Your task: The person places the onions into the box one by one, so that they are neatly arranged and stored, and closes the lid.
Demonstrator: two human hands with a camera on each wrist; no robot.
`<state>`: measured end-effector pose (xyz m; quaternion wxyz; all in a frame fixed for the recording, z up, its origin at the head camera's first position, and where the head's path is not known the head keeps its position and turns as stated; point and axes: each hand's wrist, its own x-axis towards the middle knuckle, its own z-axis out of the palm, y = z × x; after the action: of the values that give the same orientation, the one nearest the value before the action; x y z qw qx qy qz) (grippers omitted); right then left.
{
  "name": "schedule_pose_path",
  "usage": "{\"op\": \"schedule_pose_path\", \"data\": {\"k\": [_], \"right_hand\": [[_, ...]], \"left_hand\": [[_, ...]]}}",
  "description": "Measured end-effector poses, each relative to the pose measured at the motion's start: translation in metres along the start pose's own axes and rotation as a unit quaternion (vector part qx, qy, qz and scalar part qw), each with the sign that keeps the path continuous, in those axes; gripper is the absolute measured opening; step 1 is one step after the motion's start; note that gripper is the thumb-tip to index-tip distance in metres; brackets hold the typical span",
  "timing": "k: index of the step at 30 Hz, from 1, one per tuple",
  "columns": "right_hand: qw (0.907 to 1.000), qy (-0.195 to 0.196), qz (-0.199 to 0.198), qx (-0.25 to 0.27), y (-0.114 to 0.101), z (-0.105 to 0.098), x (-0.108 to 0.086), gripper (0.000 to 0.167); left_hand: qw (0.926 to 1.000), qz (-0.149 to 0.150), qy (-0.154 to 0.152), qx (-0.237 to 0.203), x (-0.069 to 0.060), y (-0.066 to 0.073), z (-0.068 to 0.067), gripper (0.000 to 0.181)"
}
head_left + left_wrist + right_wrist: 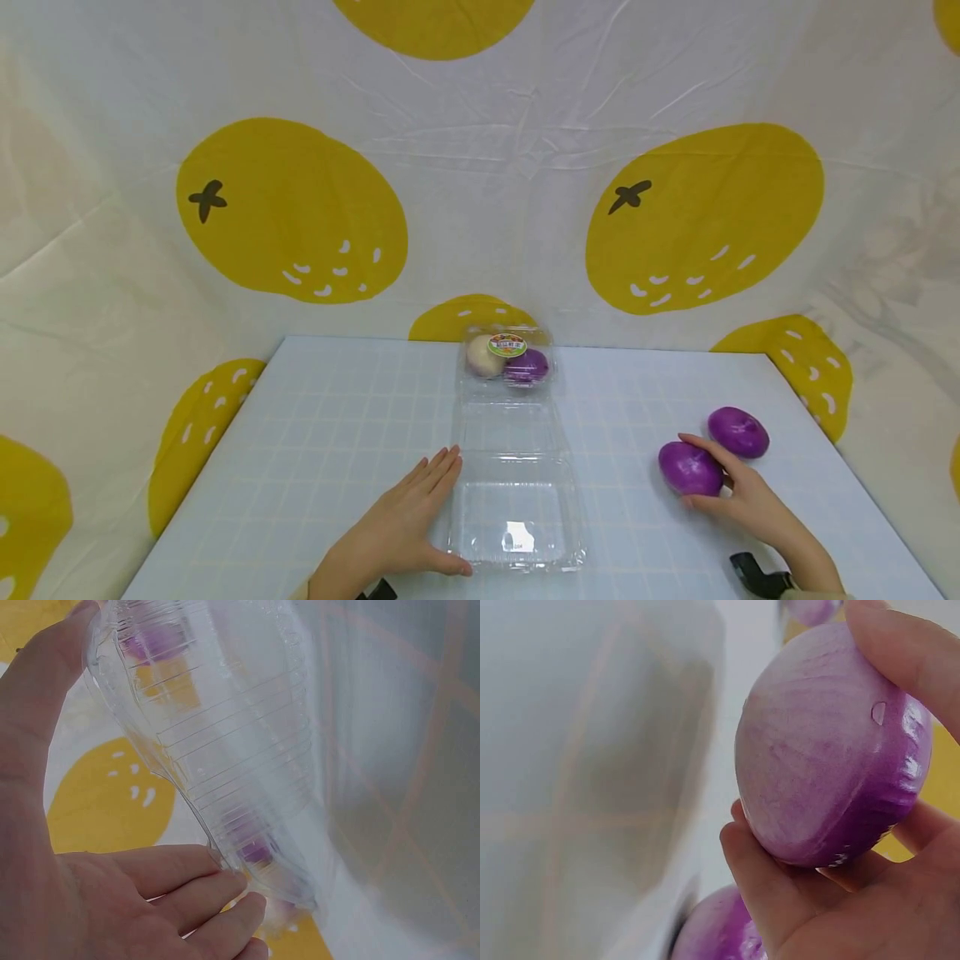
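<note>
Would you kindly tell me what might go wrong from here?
The smooth, round held onion might slip from the right hand. The second onion lies close by and could be nudged and roll. The open, clear box might shift if bumped, though the left hand touches its edge.

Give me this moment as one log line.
left grip: touches open box; right grip: holds onion; other onion: on table; closed box: far edge
</note>
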<state>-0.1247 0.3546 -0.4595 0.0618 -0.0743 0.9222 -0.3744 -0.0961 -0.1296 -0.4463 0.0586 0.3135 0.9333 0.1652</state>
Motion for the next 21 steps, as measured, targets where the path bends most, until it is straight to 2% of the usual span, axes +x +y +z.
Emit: {"op": "schedule_pose_path", "data": {"k": [5,13,21], "right_hand": [[0.9999,0.001,-0.012,0.008,-0.009,-0.002,0.004,0.086],[0.9985,0.007,-0.053,0.009,-0.025,-0.007,0.01,0.083],[0.9966,0.0,-0.082,0.009,-0.043,-0.006,0.02,0.083]], "left_hand": [[1.0,0.001,0.0,-0.004,0.0,0.0,0.0,0.124],[0.9999,0.008,0.005,-0.004,0.001,0.001,-0.001,0.124],[1.0,0.002,0.002,-0.006,0.0,0.002,-0.002,0.124]]}}
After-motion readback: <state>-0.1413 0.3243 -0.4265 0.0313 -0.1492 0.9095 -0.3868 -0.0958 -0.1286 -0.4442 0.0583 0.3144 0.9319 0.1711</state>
